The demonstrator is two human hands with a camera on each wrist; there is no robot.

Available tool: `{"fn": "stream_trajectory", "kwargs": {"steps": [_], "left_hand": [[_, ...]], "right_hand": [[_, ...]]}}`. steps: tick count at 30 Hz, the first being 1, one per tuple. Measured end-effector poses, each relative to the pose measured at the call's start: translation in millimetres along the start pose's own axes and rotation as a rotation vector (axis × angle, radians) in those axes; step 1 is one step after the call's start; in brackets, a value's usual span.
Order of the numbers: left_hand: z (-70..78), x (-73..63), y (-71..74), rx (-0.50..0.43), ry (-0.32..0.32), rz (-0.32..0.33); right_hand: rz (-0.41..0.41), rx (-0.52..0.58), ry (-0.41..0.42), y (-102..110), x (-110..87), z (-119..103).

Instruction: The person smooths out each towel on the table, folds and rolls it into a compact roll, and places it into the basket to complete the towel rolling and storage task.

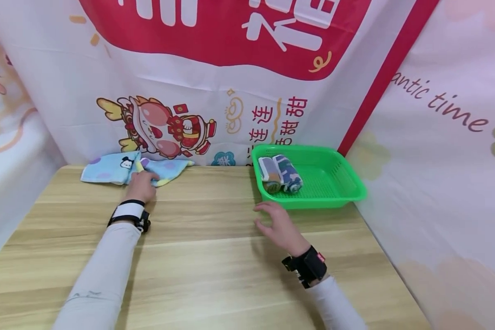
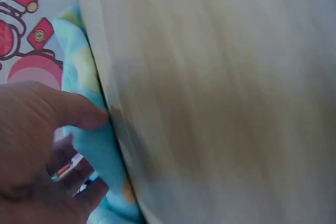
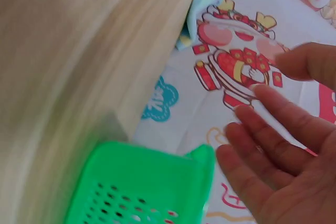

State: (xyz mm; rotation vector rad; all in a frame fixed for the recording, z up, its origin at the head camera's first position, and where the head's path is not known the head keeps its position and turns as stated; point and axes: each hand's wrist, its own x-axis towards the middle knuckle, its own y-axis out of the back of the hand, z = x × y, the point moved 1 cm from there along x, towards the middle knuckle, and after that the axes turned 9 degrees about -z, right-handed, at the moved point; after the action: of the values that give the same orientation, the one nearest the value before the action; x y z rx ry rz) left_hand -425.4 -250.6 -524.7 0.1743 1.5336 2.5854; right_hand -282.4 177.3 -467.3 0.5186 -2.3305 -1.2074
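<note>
A light blue towel [image 1: 107, 169] with purple and yellow patches and a cartoon mouse head lies loosely spread at the table's back left. My left hand [image 1: 142, 187] is at its near middle edge. In the left wrist view, the thumb reaches over the towel [image 2: 100, 148] and stands apart from the loosely bent fingers. My right hand [image 1: 281, 229] hovers just in front of the green basket [image 1: 313, 202], fingers spread and holding nothing. Inside the basket's left end, a grey-and-brown rolled towel [image 1: 270, 174] lies beside a blue camouflage rolled towel [image 1: 288, 173].
The wooden table [image 1: 198, 275] meets a printed cloth backdrop [image 1: 239, 78] along its back edge. A pale printed wall covering [image 1: 449, 192] runs along the right side, close to the basket. Another pale cloth hangs at the left.
</note>
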Motion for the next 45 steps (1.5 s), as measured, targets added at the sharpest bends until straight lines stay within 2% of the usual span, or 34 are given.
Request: {"fn": "stream_trajectory", "kwargs": {"steps": [5, 9, 13, 18, 22, 24, 28, 32, 35, 38, 40, 42, 45], "left_hand": [[-0.1, -4.8, 8.6, 0.005, 0.047, 0.019], [7.9, -7.5, 17.0, 0.029, 0.041, 0.033], [21.7, -9.9, 27.7, 0.028, -0.013, 0.096], [48.3, -18.6, 46.5, -0.015, -0.122, 0.190], [72.2, -31.2, 61.8, -0.075, -0.169, 0.212], [83.8, -38.3, 68.1, -0.076, -0.182, 0.210], [106.8, -54.4, 76.6, -0.067, -0.198, 0.169], [127.2, -69.7, 77.5, -0.084, -0.230, 0.117], [138.2, -77.1, 70.4, -0.091, -0.260, 0.084], [146.4, -81.5, 54.7, -0.091, -0.303, 0.035], [149.5, -83.7, 40.6, -0.104, -0.348, -0.032], [150.9, -87.0, 27.5, -0.138, -0.394, -0.140], [147.3, -91.8, 15.6, -0.192, -0.406, -0.276]], "right_hand": [[-0.033, 0.019, 0.006, -9.1, 2.9, 0.1], [-0.044, 0.036, 0.024, -10.6, 3.1, -0.7], [-0.054, 0.044, 0.043, -11.3, 3.1, -0.2], [-0.085, 0.032, 0.047, -16.1, 5.1, 3.0], [-0.128, 0.030, 0.041, -20.6, 7.2, 3.7], [-0.146, 0.035, 0.037, -21.8, 7.9, 2.4], [-0.165, 0.035, 0.024, -23.3, 8.4, -1.5], [-0.172, 0.042, 0.020, -24.8, 10.2, -4.5], [-0.173, 0.045, 0.031, -27.7, 11.7, -5.1], [-0.176, 0.036, 0.051, -33.0, 11.1, -4.1], [-0.191, 0.027, 0.059, -36.2, 10.0, -3.9], [-0.207, 0.016, 0.066, -38.7, 9.1, -4.6], [-0.226, 0.019, 0.071, -39.5, 9.3, -7.5]]}}
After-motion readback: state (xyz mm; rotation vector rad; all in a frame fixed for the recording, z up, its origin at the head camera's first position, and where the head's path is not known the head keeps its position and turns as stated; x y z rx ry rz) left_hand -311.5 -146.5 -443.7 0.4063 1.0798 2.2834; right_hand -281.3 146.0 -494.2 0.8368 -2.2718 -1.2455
